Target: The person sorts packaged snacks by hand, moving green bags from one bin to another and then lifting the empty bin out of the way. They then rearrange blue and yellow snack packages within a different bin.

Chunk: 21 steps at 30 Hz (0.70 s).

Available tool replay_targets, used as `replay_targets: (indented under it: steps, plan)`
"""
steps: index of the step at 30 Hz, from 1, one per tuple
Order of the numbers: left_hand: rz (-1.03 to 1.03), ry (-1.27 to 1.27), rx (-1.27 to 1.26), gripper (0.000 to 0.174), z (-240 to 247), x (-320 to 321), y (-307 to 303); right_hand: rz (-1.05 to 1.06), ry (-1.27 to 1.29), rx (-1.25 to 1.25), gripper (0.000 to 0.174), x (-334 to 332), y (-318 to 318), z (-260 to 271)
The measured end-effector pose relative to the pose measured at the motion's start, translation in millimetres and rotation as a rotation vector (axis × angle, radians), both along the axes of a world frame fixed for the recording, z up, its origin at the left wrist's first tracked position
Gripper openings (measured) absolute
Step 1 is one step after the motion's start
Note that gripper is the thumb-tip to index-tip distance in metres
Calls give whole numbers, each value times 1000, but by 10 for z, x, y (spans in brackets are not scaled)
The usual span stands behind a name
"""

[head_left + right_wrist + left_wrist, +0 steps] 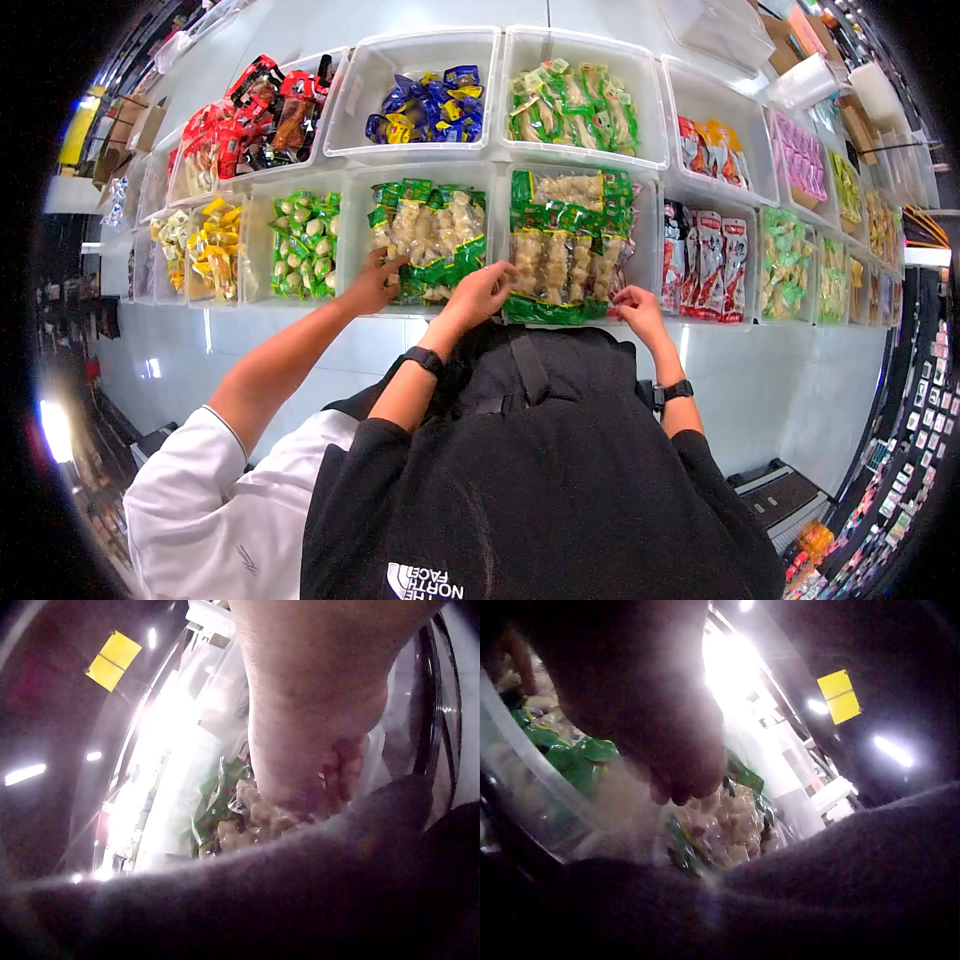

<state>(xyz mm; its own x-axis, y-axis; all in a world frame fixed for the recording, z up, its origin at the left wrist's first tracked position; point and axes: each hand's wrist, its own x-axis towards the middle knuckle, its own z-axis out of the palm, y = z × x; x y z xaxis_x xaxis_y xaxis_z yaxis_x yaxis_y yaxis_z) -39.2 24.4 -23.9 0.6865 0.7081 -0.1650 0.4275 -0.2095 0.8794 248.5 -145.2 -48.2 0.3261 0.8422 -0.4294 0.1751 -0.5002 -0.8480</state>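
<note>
A clear bin on the wall rack holds green-edged snack packets of pale pieces. My left hand curls over the lower left corner of that stack, at the divide from the neighbouring bin. At the stack's lower right edge my right hand pinches a packet. The left wrist view shows my left hand dark and close above green packets. In the right wrist view my right hand covers a packet.
Another person's hand, on a white-sleeved arm, touches green packets in the bin to the left. Rows of clear bins hold red, blue, yellow and other green snacks. Red-and-white packets sit right of my hands.
</note>
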Motion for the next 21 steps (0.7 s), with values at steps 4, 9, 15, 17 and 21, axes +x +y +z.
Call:
replay_targets:
  steps: [4, 9, 15, 17, 21]
  plan:
    - [498, -65, 52, 18, -168, -338, 111, -22, 59, 33, 21, 5, -18, -56]
    - [-191, 480, 276, 62, -243, -1665, 894, -3, 216, 80, 24, -135, 302, 478]
    - [-72, 446, 88, 59, -324, -1274, 858, 375, 257, 174, 22, -659, 1058, 850]
    - [166, 408, -162, 57, -513, -647, 696, 400, 217, 169, 22, -792, 1174, 834]
    - [564, 311, -451, 50, -631, -185, 659, 475, 48, 151, 20, -1023, 1298, 953]
